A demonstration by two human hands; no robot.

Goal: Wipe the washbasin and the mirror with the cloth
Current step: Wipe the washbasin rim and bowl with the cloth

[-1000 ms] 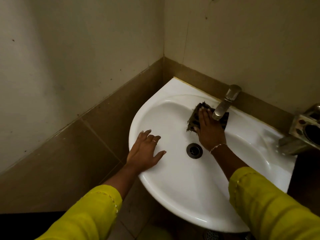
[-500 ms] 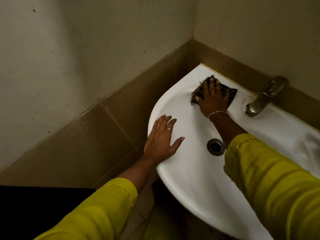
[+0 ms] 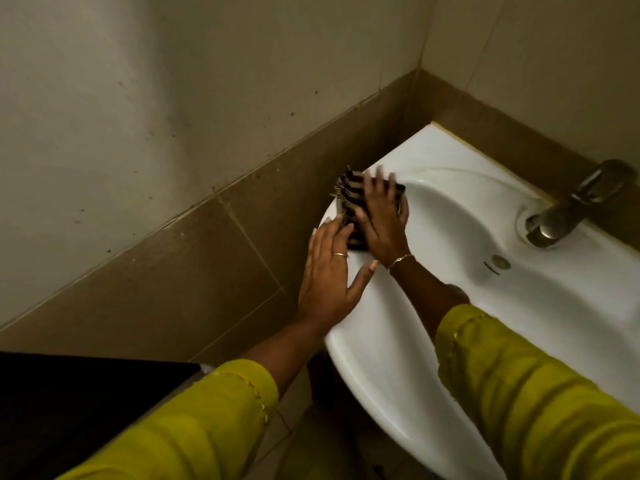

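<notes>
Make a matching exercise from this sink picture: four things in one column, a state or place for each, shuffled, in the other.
Column one:
1 cloth
2 tap
3 left hand
4 right hand

Column two:
A wears a ring
B metal, at the back of the basin
C presses flat on the cloth, wears a bracelet
D striped, on the left rim

Pairs: 1-D, 2-B, 3-A, 4-C

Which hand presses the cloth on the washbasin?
The right hand, wearing a bracelet, presses the cloth flat; the left hand, wearing a ring, rests on the washbasin rim.
</notes>
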